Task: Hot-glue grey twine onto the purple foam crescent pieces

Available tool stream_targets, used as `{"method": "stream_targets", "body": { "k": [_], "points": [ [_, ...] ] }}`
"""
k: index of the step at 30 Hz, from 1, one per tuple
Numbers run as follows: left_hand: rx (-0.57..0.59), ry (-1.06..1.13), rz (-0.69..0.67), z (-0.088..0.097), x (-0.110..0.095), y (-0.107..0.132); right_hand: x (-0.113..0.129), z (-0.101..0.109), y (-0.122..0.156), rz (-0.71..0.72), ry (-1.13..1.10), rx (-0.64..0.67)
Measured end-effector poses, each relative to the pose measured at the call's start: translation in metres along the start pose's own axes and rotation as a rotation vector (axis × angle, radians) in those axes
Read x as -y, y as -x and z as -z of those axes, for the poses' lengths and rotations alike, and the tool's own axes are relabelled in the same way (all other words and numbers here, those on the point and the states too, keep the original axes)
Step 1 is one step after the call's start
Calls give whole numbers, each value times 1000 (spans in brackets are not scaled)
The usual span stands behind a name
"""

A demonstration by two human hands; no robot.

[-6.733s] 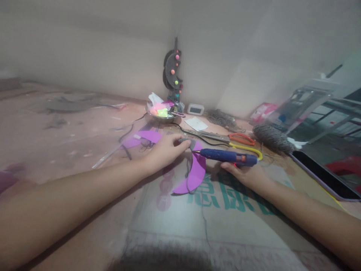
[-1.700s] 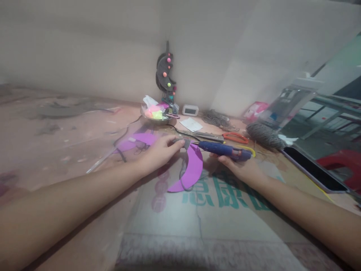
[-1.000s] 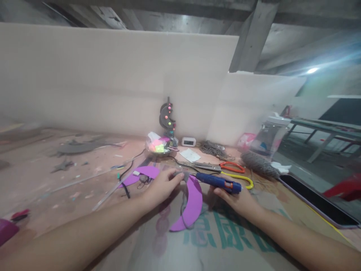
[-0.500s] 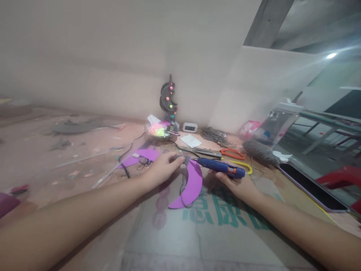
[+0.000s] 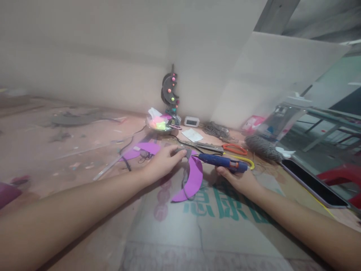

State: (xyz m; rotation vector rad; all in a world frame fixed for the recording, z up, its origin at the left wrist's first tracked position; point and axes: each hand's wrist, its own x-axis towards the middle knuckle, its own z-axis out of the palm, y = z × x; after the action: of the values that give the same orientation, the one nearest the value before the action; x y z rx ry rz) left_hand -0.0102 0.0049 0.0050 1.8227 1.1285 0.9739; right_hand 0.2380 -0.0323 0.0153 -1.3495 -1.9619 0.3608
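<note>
My left hand (image 5: 165,162) is closed, thumb and fingers pinching a small grey piece (image 5: 188,153) at the upper end of a purple crescent (image 5: 196,177). A thin dark cord curves along that crescent's inner side. Closed round a blue hot glue gun (image 5: 216,160) is my right hand (image 5: 241,180). The gun's metal nozzle points left, close by the grey piece; whether they touch I cannot tell. Behind my left hand lies another purple crescent (image 5: 150,147), partly covered by the hand. A printed sheet (image 5: 175,229) is spread beneath the work.
At the back stand a decorated grey crescent ornament (image 5: 169,91), a filled bowl (image 5: 160,130) and a small white clock (image 5: 191,121). Orange-handled scissors (image 5: 235,148), grey yarn (image 5: 262,148), a clear container (image 5: 282,116) and a phone (image 5: 314,182) lie toward the right. Scraps litter the left side.
The view has tipped slightly downward, so everything sits a little higher in the picture. Both hands, the grey piece and the glue gun keep nearly the same places relative to each other.
</note>
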Motion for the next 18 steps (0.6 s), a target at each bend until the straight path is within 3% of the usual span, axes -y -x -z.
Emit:
{"method": "stream_targets", "body": {
  "k": [18],
  "points": [
    [25, 32, -7, -1, 3, 1, -3, -3, -1, 11, 12, -41]
  ]
}}
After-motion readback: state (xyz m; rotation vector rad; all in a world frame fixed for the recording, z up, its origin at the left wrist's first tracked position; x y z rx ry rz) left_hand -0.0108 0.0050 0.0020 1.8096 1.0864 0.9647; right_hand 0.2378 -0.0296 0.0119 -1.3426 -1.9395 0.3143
